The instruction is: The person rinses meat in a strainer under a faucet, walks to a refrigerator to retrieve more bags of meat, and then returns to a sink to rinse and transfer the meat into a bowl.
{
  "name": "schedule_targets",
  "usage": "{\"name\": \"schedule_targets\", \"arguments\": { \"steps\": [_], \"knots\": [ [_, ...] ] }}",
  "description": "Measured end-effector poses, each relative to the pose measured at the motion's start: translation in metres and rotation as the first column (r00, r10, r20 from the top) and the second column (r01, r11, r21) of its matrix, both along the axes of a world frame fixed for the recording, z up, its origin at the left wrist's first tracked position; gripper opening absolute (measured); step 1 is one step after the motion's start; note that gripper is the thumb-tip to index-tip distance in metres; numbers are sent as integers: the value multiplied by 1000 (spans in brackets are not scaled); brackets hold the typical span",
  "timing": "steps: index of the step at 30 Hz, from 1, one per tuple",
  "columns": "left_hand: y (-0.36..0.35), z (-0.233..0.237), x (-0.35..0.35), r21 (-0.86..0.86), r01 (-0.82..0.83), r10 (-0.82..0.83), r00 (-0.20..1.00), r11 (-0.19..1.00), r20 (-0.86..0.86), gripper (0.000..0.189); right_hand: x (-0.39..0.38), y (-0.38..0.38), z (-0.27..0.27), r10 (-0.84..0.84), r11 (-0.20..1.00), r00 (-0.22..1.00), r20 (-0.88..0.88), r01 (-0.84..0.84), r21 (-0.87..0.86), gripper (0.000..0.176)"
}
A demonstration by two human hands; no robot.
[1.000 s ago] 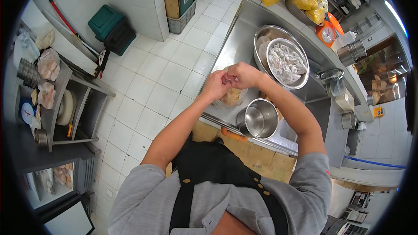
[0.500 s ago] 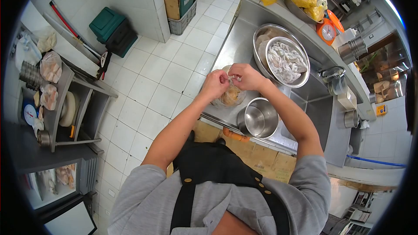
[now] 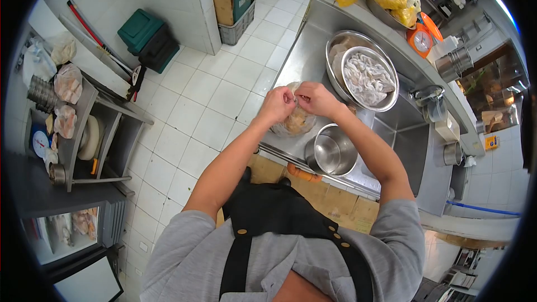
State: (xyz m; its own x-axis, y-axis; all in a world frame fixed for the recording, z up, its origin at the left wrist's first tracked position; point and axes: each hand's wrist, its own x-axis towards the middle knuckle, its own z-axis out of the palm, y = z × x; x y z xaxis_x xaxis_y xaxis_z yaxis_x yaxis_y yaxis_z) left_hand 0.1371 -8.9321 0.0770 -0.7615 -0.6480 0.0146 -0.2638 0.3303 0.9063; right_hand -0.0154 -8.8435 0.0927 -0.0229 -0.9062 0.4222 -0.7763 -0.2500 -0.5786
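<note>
Both hands, left (image 3: 278,104) and right (image 3: 315,98), are closed fingertip to fingertip on the neck of the bag (image 3: 295,124), which sits near the bench (image 3: 305,56) edge beside a pot (image 3: 333,151); pinching low, just above the food, with the bag's weight on the steel, looks soundest.

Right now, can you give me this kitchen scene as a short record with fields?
Place: steel counter beside a sink
Left hand: pinching the top of the plastic bag
Right hand: pinching the same bag top
Bag contents: brownish food, kind unclear
Near the hands: empty steel pot; steel bowl of pale strips
</note>
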Motion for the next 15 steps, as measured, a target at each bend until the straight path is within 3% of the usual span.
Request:
{"name": "schedule_targets", "arguments": {
  "steps": [2, 3, 4, 6, 7, 8, 10, 12, 15],
  "knots": [
    [-2, 0, -1, 1, 10, -10, 1000, 1000, 3, 11, -16, -8, -7, 24, 999, 969, -247, -12, 53, 14],
    [-3, 0, -2, 8, -1, 1, 1000, 1000, 29, 12, -23, -5, -2, -83, 983, 983, -161, 107, 146, 16],
    [-3, 0, -2, 15, -14, 13, 998, 1000, 55, 14, -24, -2, -1, -89, 983, 983, -160, 113, 145, 16],
    [-4, -2, 0, -2, -6, 6, 999, 1000, 37, 15, -25, 5, 2, -209, 970, 949, 237, 170, 172, 17],
    [-3, -3, -2, -18, -4, 4, 1000, 1000, 17, 16, -25, 6, 3, -219, 968, 946, 239, 181, 171, 17],
    [0, -4, -7, -19, 8, -7, 1000, 1000, 18, 16, -24, 6, 3, -167, 969, 981, 101, 145, 199, 15],
    [5, -2, -13, -395, -84, 66, 996, 915, -60, 20, -13, 7, 8, -47, 959, 986, -158, 89, 270, 15],
    [4, 9, -15, -374, -21, 25, 1000, 927, 5, 19, -13, 10, 15, -100, 936, 987, -123, 136, 326, 15],
    [-3, 17, -9, -384, 41, 16, 989, 922, 144, 17, -14, 17, 13, -183, 965, 973, -138, 205, 163, 15]
  ]
}}
